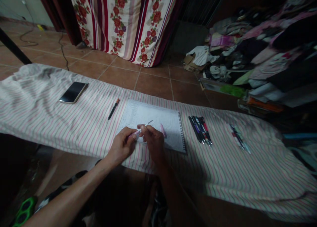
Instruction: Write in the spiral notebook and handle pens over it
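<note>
My left hand [123, 144] is closed around the pinkish rear part of a slim pen [137, 132]. Fingers of my right hand [154, 138] pinch the same pen farther forward, and its thin dark tip points up and to the right. Both hands are above the lower edge of an open spiral notebook [153, 113] with writing on its page. A pink pen part [162, 129], perhaps a cap or barrel piece, lies on the page just right of my right hand. Whether the pen is in one piece between my fingers is hidden.
Left of the notebook lie a black pen with an orange end [114, 109] and a phone [73, 92]. To the right are a row of several pens [201, 130] and another small group of pens [239, 138]. A striped cloth [96, 128] covers the surface. Clothes [223, 40] are piled beyond.
</note>
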The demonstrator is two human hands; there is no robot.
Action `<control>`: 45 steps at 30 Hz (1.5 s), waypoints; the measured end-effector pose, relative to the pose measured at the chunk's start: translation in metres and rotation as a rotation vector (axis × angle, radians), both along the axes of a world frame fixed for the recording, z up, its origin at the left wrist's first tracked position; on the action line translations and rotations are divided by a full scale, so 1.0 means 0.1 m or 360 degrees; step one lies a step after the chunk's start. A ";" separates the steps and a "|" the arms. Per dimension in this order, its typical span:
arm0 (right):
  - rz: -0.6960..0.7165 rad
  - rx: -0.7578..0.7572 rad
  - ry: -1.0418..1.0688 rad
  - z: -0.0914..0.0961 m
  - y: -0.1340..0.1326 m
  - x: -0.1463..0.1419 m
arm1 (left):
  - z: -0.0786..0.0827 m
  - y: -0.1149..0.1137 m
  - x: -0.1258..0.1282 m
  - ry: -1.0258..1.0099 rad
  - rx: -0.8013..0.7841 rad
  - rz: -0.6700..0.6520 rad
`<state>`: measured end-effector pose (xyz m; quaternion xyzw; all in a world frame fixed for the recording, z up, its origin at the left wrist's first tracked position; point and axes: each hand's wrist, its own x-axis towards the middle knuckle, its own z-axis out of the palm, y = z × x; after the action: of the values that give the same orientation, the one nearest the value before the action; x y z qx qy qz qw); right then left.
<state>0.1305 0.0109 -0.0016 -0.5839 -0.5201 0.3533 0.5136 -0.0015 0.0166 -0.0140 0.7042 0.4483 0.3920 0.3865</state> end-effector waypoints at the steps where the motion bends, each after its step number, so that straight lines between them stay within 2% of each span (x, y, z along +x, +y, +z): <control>1: -0.0006 0.0007 0.0008 0.00 0.00 -0.01 | 0.00 0.00 -0.01 -0.0011 -0.0004 -0.0008; 13: 0.0016 0.0045 0.0107 0.02 0.00 -0.10 | 0.04 -0.01 -0.05 -0.0064 -0.0040 0.0036; 20: 0.0066 0.0101 0.0055 -0.04 0.01 -0.11 | 0.04 0.01 -0.03 -0.0302 -0.0245 0.0111; 27: 0.0059 0.0129 -0.0102 -0.03 0.01 -0.12 | 0.02 0.01 0.00 -0.0438 -0.0277 0.0181; 33: 0.0074 0.0220 -0.0093 -0.04 0.02 -0.10 | 0.03 0.01 0.04 -0.0546 -0.0447 0.0220; 37: 0.0088 0.0178 -0.0068 -0.07 0.00 -0.09 | 0.07 0.00 0.07 -0.0552 -0.0476 0.0243; 41: 0.0130 -0.0017 0.0085 -0.06 0.00 0.00 | 0.12 0.00 0.07 -0.0522 -0.0475 0.0301; 43: 0.0047 -0.0053 0.0081 -0.05 0.02 0.11 | 0.12 0.01 0.07 -0.0495 -0.0497 0.0363; 45: -0.0175 -0.0064 -0.0029 -0.05 0.04 0.28 | 0.12 0.02 0.05 -0.0486 -0.0517 0.0417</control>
<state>0.1588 0.0152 -0.0062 -0.6252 -0.4846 0.3295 0.5155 0.0036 0.0190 -0.0016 0.5014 0.5291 0.4635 0.5037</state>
